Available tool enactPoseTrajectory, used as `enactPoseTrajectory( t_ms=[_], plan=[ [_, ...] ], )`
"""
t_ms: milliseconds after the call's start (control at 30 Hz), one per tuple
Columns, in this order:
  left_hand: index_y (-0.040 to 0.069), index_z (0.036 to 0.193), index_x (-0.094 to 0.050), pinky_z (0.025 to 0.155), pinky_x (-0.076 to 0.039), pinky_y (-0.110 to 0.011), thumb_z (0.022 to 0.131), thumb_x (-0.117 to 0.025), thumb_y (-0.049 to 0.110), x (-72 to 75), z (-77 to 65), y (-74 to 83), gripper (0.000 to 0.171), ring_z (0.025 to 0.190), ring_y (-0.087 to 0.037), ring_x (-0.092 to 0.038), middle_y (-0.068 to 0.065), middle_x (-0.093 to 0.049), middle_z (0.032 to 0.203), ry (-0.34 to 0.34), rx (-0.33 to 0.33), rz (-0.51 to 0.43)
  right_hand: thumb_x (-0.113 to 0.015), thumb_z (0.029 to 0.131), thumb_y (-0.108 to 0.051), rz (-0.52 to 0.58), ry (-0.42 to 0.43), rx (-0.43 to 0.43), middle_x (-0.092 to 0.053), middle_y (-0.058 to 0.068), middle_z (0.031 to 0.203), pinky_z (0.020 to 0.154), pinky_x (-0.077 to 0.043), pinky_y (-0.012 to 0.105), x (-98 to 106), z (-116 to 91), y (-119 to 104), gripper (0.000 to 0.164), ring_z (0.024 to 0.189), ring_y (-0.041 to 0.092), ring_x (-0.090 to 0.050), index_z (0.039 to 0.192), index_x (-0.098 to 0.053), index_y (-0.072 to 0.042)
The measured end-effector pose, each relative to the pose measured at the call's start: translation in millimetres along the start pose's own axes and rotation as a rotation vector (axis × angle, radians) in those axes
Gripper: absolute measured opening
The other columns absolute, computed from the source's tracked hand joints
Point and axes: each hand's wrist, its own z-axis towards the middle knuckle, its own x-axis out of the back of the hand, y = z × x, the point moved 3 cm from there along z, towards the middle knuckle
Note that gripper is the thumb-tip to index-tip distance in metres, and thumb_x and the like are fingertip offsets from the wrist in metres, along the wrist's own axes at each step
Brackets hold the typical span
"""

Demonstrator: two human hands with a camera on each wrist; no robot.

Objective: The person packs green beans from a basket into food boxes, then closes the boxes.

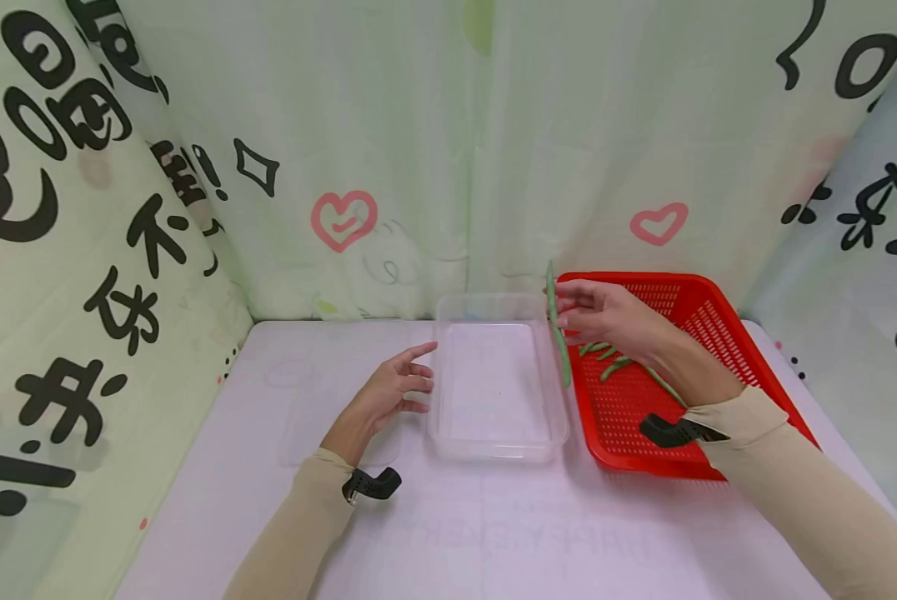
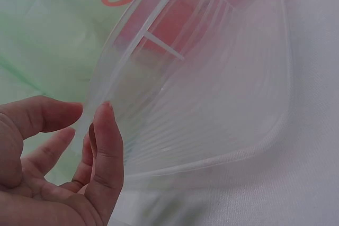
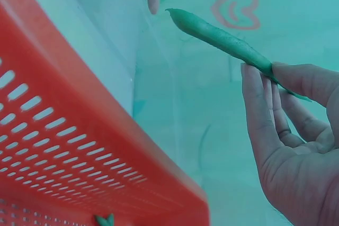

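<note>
A long green bean (image 1: 552, 304) is pinched between the thumb and fingers of my right hand (image 1: 606, 317), above the gap between the clear plastic box (image 1: 435, 417) and the red basket (image 1: 594, 450). In the right wrist view, the held bean (image 3: 222, 41) slants, one end pointing toward the box. My left hand (image 1: 388, 387) is beside the box's left wall, fingers loosely extended. The left wrist view shows its fingertips (image 2: 108, 117) at the box rim, gripping nothing visibly; whether they touch it, I cannot tell. Several green beans (image 1: 617, 362) lie in the basket, partly hidden by my right forearm.
A flat, clear lid-like sheet (image 1: 294, 433) lies faintly visible on the white-covered table (image 1: 448, 533), left of the box. Behind the table hangs a pale green curtain (image 1: 418, 125) with printed hearts, and printed cloth stands on both sides.
</note>
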Motion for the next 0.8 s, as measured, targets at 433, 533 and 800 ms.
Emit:
enactPoseTrajectory(
  t_ms=[433,533,800],
  plan=[
    [0.022,0.152,-0.048,0.064,-0.059,-0.030,0.093,-0.061,-0.005,-1.5,0.8,-1.1,0.067,0.086,-0.014,-0.059,-0.004,-0.054,0.104,-0.008,-0.007,-0.021,-0.065,0.099,-0.011,0.026,-0.024,-0.011,-0.056,0.018,0.125,0.090,-0.059,0.036,-17.3,21.7,-0.6,0.060,0.106,0.021,-0.063,0.152,-0.040,-0.001],
    [0.023,0.151,-0.050,0.063,-0.059,-0.030,0.093,-0.061,-0.006,-1.5,1.0,-0.7,0.067,0.086,-0.014,-0.059,-0.004,-0.054,0.104,-0.002,-0.008,-0.018,-0.065,0.099,-0.010,0.042,-0.026,-0.008,-0.057,0.018,0.123,0.090,-0.059,0.038,-21.4,26.3,-0.4,0.057,0.104,0.021,-0.065,0.150,-0.042,0.000],
    [0.019,0.154,-0.045,0.064,-0.059,-0.031,0.093,-0.062,-0.005,-1.3,1.4,-0.7,0.068,0.086,-0.015,-0.059,-0.004,-0.054,0.105,-0.005,-0.013,-0.004,-0.061,0.100,-0.005,0.083,-0.030,-0.024,-0.056,0.017,0.122,0.092,-0.058,0.043,-34.5,39.8,2.5,0.053,0.102,0.019,-0.065,0.148,-0.041,0.003]
  ],
)
